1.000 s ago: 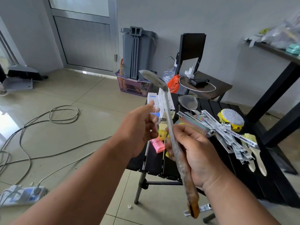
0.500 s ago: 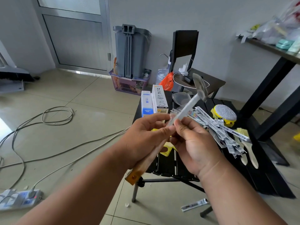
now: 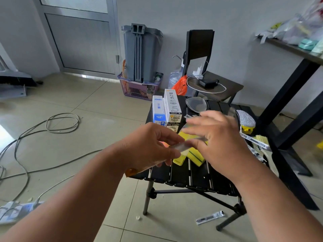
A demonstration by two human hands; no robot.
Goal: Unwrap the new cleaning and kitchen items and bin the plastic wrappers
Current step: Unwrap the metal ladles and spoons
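Note:
A long spoon in clear plastic wrap [image 3: 181,146] lies level between my hands above the black slatted folding table [image 3: 183,173]. My left hand [image 3: 150,147] grips its shaft near the wooden handle, whose orange end [image 3: 130,172] sticks out below the wrist. My right hand [image 3: 222,140] is blurred, back up, with fingers stretched out over the spoon's far part and hiding it. A grey bin [image 3: 139,53] stands by the far wall.
On the table are two upright boxes [image 3: 172,105], yellow sponges [image 3: 194,156], a mesh strainer [image 3: 196,103], a scrubber [image 3: 246,119] and brushes [image 3: 262,139]. A loose wrapper [image 3: 209,217] lies on the floor. Cables [image 3: 61,123] and a power strip [image 3: 14,210] cover the left floor.
The spoon has swung from upright to nearly level. My left hand took the handle end, and my right hand went from pinching the shaft to a blurred, stretched pose over it.

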